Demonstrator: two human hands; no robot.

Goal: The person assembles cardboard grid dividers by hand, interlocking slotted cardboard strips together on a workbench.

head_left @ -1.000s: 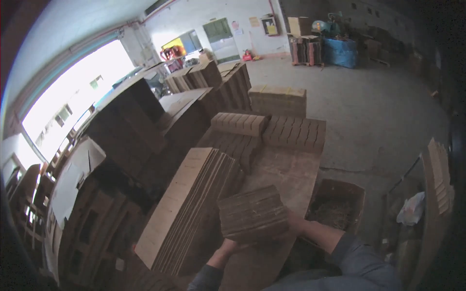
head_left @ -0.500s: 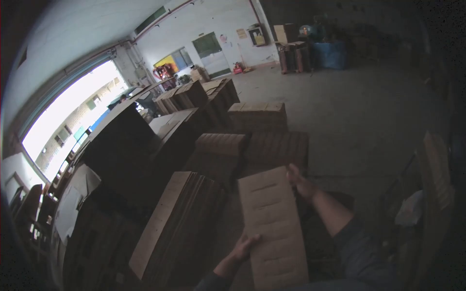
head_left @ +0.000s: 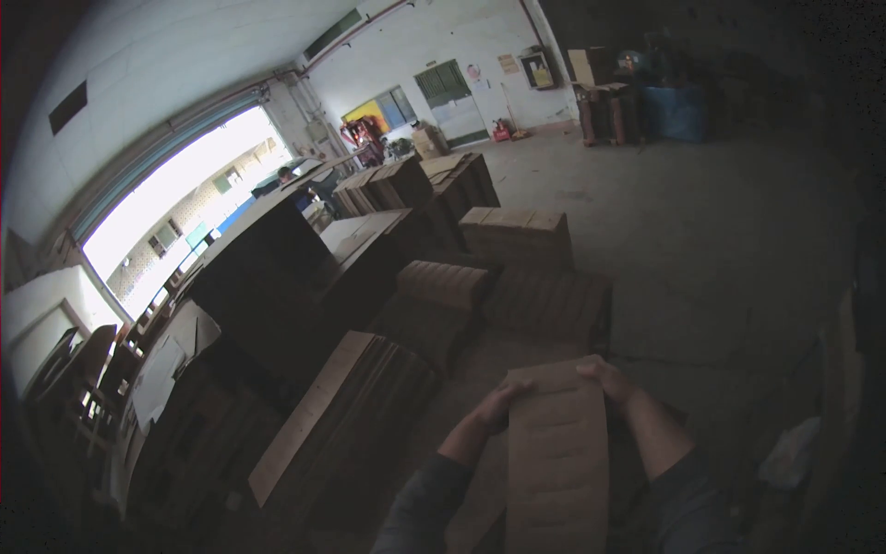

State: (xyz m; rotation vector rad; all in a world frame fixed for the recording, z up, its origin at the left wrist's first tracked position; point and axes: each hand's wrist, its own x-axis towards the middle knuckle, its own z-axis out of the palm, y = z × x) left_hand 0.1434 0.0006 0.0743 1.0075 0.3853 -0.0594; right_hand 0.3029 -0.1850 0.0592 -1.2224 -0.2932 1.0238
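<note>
A long brown cardboard piece (head_left: 558, 452) with several short cross slots or creases extends away from me at the bottom of the view. My left hand (head_left: 501, 404) is closed on its far left corner, thumb on top. At the far right corner my right hand (head_left: 609, 380) grips the edge, its fingers partly hidden beneath. To the left stands a tall stack of flat cardboard (head_left: 314, 415), with a paler sheet on its face. Beyond my hands lie bundles of ridged cardboard (head_left: 549, 305). Darkness hides what is under the held piece.
Further bundles (head_left: 517, 231) and a large dark stack (head_left: 249, 277) fill the middle and left. A bright doorway (head_left: 185, 212) opens at the left. A blue container (head_left: 672, 113) stands at the back right, and a pale plastic bag (head_left: 789, 452) lies at right. A person (head_left: 284, 174) is partly visible far off.
My left hand has moved up from the piece's left side to its far left corner. The cardboard has straightened and shifted down and right. The view has turned slightly left.
</note>
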